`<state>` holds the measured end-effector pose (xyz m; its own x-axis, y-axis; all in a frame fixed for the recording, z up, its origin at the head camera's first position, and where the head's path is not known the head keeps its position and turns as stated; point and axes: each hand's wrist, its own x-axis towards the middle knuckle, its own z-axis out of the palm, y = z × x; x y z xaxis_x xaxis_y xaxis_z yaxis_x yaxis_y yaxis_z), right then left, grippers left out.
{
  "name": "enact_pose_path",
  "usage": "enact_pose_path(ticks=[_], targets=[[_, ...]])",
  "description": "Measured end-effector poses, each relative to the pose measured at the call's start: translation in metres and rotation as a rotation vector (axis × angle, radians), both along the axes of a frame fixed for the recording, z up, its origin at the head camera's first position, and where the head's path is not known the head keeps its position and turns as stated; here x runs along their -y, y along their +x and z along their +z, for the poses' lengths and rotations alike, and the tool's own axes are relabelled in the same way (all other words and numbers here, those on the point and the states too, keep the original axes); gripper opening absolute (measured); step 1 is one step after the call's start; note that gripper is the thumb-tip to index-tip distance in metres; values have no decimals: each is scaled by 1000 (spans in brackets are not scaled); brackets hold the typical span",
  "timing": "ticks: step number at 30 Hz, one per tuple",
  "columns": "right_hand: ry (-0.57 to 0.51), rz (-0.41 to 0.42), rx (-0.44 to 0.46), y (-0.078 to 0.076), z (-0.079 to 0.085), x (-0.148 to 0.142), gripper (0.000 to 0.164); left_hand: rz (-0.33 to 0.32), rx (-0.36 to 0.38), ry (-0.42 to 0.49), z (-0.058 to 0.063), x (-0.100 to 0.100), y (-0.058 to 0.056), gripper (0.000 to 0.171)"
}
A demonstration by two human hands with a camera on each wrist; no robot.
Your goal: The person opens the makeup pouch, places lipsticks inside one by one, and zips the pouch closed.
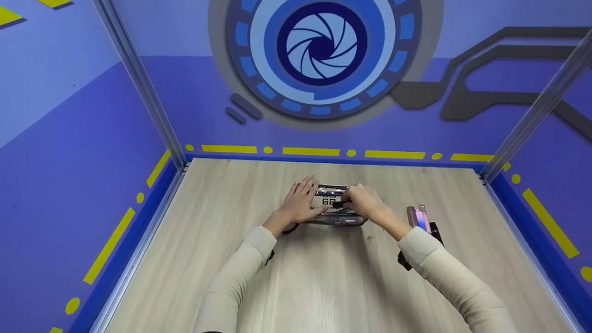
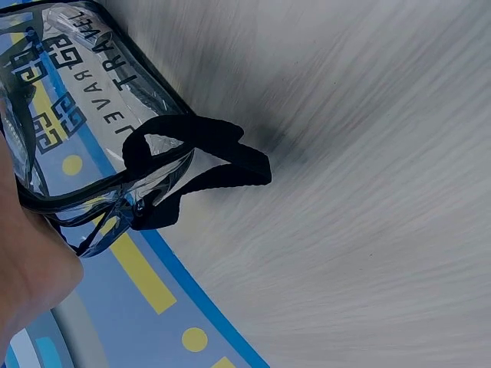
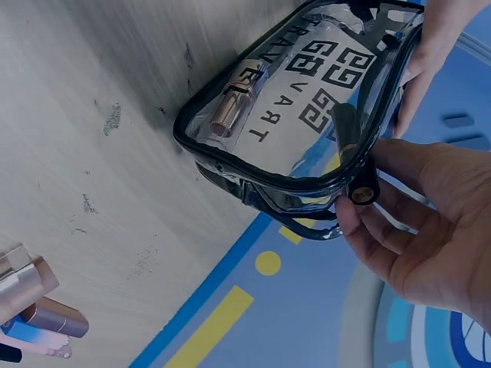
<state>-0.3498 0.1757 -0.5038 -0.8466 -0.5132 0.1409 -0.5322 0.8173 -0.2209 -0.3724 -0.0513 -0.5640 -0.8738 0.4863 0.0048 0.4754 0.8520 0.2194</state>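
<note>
High head view, wrist views near pouch [image 3: 295, 107]

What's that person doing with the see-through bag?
A person is handling a clear pouch with black edges on the wooden table. The left hand rests on one end of it, while the fingers of the right hand hold a dark tube at the other end. The tube looks partly inside. A shiny pinkish tube lies in the pouch, and more small tubes lie on the table beyond the right hand.
</note>
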Motion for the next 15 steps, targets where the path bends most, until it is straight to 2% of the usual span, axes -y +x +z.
enact_pose_path(ticks=[8, 15], targets=[[-46, 23, 10, 1, -2, -2, 7, 2, 12, 5, 1, 1, -1, 92], [-96, 9, -11, -6, 12, -28, 9, -16, -2, 22, 3, 2, 2, 90]])
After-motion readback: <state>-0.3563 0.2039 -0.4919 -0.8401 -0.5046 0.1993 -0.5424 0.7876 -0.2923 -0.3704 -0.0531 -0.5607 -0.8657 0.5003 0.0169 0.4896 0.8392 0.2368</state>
